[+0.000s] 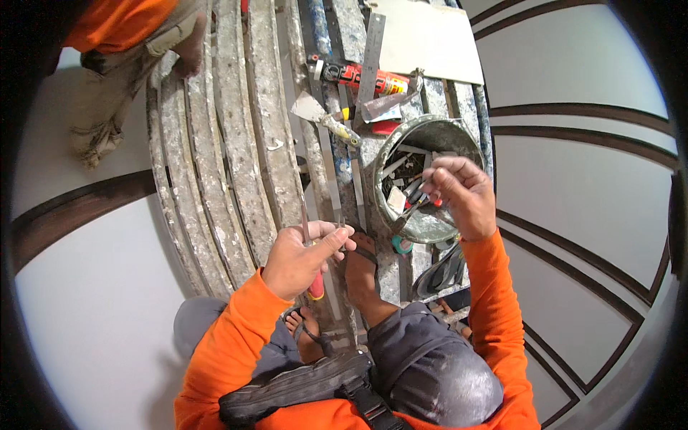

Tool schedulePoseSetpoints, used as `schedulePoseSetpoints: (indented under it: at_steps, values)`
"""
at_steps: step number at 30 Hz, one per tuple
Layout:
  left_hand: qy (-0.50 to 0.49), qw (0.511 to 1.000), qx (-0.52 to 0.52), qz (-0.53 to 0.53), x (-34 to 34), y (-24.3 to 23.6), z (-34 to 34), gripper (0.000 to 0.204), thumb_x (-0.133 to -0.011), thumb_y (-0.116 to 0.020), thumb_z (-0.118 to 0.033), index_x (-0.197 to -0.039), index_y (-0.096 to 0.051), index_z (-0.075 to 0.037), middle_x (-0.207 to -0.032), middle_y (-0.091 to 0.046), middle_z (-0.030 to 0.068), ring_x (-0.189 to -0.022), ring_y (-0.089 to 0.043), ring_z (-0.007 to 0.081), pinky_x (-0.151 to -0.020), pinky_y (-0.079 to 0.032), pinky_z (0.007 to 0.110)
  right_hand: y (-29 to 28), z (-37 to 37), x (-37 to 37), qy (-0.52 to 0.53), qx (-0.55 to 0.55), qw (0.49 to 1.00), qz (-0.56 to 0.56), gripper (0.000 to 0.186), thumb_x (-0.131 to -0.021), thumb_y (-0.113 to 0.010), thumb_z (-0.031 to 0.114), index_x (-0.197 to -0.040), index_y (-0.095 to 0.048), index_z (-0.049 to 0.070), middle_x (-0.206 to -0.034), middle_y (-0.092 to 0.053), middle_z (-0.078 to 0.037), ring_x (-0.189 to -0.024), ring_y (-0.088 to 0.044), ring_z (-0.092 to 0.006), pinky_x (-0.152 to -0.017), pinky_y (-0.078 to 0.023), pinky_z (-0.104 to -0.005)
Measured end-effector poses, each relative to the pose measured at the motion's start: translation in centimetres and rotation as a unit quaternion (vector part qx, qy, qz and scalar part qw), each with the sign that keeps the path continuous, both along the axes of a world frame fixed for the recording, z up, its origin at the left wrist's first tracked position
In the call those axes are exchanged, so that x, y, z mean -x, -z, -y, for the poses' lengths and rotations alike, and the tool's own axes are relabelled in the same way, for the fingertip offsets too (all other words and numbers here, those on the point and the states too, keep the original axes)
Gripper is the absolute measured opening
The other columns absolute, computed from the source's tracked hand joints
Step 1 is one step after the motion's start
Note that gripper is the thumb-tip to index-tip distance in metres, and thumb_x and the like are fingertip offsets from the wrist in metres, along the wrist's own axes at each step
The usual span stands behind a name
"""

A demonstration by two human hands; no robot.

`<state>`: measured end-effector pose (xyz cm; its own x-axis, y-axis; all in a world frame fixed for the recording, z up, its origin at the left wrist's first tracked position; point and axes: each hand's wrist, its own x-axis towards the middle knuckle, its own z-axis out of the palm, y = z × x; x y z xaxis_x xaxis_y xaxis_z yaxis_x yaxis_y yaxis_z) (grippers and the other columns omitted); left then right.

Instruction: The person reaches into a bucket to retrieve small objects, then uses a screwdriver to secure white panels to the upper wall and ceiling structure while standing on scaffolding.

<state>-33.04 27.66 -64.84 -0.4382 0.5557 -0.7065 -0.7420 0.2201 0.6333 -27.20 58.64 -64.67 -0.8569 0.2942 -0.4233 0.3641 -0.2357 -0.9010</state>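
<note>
My left hand [297, 261] is closed around a screwdriver with a red and yellow handle [316, 286]; its thin metal shaft [304, 218] points up and away from me. A small dark thing [340, 226] shows at that hand's fingertips, too small to name. Over the mouth of a grey-green bucket [424, 233] is my right hand [462, 193], its thumb and fingers drawn together; whether anything is pinched in them I cannot make out. Inside the bucket lie pale scraps, a white piece [396, 200] and several slim tools, partly covered by the hand.
Paint-spattered slats [247, 129] with gaps between them form the platform. Beyond the bucket lie a putty knife [326, 119], a red and black tube [358, 76], a metal ruler [371, 57] and a cream board [426, 39]. Another person [115, 64] stands at the far left.
</note>
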Motion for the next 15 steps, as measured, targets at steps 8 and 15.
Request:
schedulePoseSetpoints:
  at_steps: [8,15]
  values:
    - [-0.141,0.987,-0.061,0.051,-0.8,-5.7,6.4,0.031,-0.101,-0.073,-0.028,-0.115,-0.073,-0.001,-0.101,-0.074,0.0055,-0.079,-0.064,0.0094,-0.064,-0.05,0.024,-11.1,6.3,2.8,-0.114,0.079,0.99,0.018,0.019,-0.104,-0.067,0.014,-0.118,-0.069,0.002,-0.104,-0.076,-0.013,-0.086,-0.074,-0.0175,-0.074,-0.061,-0.0317]
    - [-0.217,0.965,-0.146,0.015,-1.9,-10.1,16.1,0.03,-0.101,-0.072,-0.029,-0.11,-0.071,-0.001,-0.091,-0.072,0.0049,-0.075,-0.064,0.0099,-0.063,-0.051,0.024,-24.5,14.9,6.9,-0.252,-0.029,0.966,-0.041,0.013,-0.104,-0.066,0.013,-0.101,-0.064,0.001,-0.096,-0.074,-0.012,-0.084,-0.073,-0.0158,-0.072,-0.061,-0.0284]
